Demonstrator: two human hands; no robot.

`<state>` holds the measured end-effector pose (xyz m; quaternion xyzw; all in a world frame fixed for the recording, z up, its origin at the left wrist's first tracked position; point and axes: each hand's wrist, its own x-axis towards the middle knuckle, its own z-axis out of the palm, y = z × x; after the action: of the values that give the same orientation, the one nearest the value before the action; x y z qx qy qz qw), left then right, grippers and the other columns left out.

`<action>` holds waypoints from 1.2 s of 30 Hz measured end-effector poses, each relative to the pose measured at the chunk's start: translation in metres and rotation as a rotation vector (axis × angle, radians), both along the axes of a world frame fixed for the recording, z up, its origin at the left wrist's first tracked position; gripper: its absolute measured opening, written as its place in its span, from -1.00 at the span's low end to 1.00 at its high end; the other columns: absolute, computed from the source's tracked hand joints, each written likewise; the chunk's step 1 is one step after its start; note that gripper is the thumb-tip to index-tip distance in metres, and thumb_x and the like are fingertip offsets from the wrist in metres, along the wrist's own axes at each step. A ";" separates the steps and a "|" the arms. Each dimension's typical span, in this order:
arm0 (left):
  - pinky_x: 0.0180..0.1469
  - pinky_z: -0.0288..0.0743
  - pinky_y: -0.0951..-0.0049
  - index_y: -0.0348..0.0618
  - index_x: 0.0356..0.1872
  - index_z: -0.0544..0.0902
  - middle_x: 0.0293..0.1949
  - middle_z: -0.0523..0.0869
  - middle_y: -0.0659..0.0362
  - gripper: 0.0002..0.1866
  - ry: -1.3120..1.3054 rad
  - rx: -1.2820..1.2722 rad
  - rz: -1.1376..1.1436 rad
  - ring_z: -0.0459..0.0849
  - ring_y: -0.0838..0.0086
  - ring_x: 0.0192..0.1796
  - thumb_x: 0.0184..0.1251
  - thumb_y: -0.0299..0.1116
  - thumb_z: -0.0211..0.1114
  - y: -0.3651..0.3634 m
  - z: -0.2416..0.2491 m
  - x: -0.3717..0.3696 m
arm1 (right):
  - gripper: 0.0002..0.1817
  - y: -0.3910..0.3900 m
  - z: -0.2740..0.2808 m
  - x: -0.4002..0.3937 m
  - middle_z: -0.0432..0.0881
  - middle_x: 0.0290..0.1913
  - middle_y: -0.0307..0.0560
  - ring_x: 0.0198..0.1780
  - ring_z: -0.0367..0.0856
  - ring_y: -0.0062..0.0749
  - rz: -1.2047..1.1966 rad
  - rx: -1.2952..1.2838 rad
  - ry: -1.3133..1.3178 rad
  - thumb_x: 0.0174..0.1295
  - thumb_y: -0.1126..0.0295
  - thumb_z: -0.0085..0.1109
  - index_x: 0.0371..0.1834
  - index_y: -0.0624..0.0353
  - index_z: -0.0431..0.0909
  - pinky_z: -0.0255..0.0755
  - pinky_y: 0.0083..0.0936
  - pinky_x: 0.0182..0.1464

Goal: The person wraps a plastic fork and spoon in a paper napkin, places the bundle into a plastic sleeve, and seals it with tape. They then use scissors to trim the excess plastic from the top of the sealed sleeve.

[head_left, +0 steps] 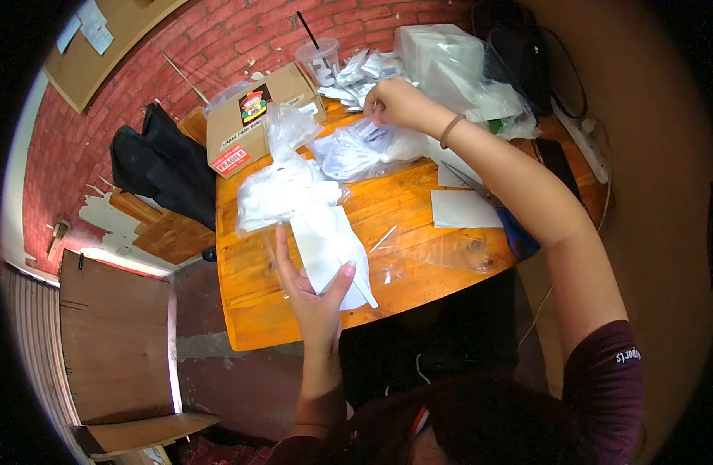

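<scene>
My left hand (314,298) holds a white paper packet (329,256) near the table's front edge, thumb on top of it. Just beyond lies a clear plastic bag with white contents (283,194). My right hand (387,102) is raised at the far side, its fingers curled together over a second plastic bag (364,151); anything between them is too small to make out. Behind that hand is a pile of small white packets (364,74). Scissors (480,186) with blue handles lie partly under my right forearm, beside white paper sheets (465,209).
A cardboard box (255,116) stands at the back left of the wooden table (255,302). Behind are a plastic cup (319,60) with a black straw and a bagged white stack (441,58). Clear film (457,252) lies near the front edge. Black cloth (163,167) hangs left.
</scene>
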<state>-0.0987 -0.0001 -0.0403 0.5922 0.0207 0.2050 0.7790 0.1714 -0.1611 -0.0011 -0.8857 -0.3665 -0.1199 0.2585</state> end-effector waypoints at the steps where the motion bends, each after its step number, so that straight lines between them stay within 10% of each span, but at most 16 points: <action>1: 0.06 0.53 0.37 -0.10 0.46 -0.13 0.07 0.54 -0.06 0.03 0.014 -0.015 -0.014 0.61 0.36 0.03 0.00 -0.77 0.29 0.000 0.000 0.000 | -0.81 0.001 -0.004 0.000 0.69 -0.43 0.04 -0.32 0.70 -0.23 -0.009 0.006 -0.054 -0.16 0.62 0.26 -0.39 0.25 0.67 0.54 -0.42 -0.26; 10: 0.06 0.53 0.34 -0.09 0.47 -0.17 0.04 0.56 -0.07 0.04 0.117 -0.073 -0.055 0.62 0.35 0.02 0.02 -0.75 0.30 -0.007 -0.001 0.000 | -0.86 -0.048 0.037 -0.074 0.63 -0.39 0.08 -0.31 0.62 0.00 -0.349 -0.313 -0.573 -0.08 0.56 0.24 -0.39 0.23 0.65 0.51 -0.27 -0.24; 18: 0.04 0.44 0.45 -0.07 0.48 -0.27 0.00 0.55 -0.03 0.03 -0.051 0.118 0.004 0.56 0.44 0.01 0.12 -0.71 0.27 -0.040 0.001 0.023 | -0.76 -0.072 -0.006 -0.204 0.72 -0.21 -0.09 -0.26 0.60 -0.62 -0.346 0.960 0.272 0.13 0.51 0.29 -0.11 0.27 0.67 0.45 -0.65 -0.20; 36: 0.11 0.38 0.41 -0.06 0.46 -0.37 0.06 0.46 0.01 0.09 -0.042 0.340 -0.017 0.51 0.40 0.03 0.09 -0.71 0.27 -0.075 -0.011 0.033 | -0.83 -0.035 -0.076 -0.254 0.67 -0.22 -0.03 -0.19 0.62 -0.49 -0.256 1.330 0.392 0.08 0.63 0.30 -0.23 0.32 0.68 0.49 -0.63 -0.14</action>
<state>-0.0655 -0.0754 -0.0509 0.7111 -0.0354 0.2114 0.6696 -0.0826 -0.1959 -0.0776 -0.5813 -0.0549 -0.1863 0.7902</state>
